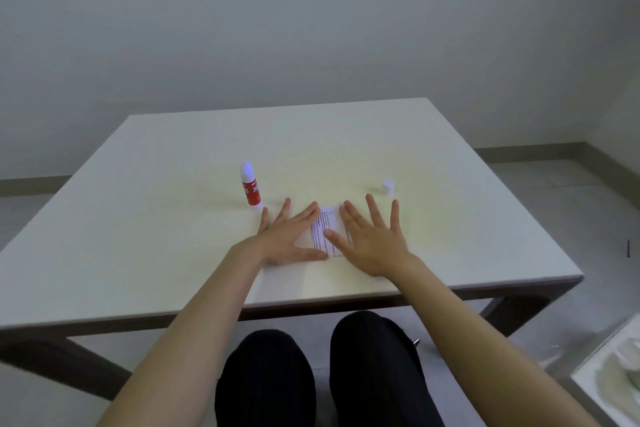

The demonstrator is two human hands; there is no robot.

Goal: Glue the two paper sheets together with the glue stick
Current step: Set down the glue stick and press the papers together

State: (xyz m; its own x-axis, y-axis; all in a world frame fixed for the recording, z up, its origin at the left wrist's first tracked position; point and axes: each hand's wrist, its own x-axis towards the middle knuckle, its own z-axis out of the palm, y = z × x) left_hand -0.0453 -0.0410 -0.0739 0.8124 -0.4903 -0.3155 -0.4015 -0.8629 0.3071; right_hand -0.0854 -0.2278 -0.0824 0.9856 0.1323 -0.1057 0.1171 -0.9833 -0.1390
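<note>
Both hands are lying flat on the printed paper (325,230), palms down, near the front edge of the white table (173,218). The left hand (289,236) is spread, fingers fanned apart, and is covering the paper's left portion; the right hand (372,241) is likewise spread and is bearing on the right portion, its thumb crossing the printed lines. Only a narrow strip of text is showing between them. Neither hand is gripping anything.

Whether one sheet or two is lying under the palms cannot be told from this view (the edges are mostly covered). Judging from the flat, spread posture, the person is pressing the sheets down to seat a glued joint, which would place the task near its end; this is a judgement, not an observation.

The glue stick (250,185) is standing upright on the table just beyond the left hand's fingertips, apart from them, red body with a pale rounded top. A small white cap (388,186) is sitting alone beyond the right hand, well apart from the stick; it is probably the stick's cap, left off within reach.

Points of concern: the open stick is standing close to the left fingers and could be knocked over on withdrawal; lifting the palms unevenly could drag the top sheet while the glue is wet.
</note>
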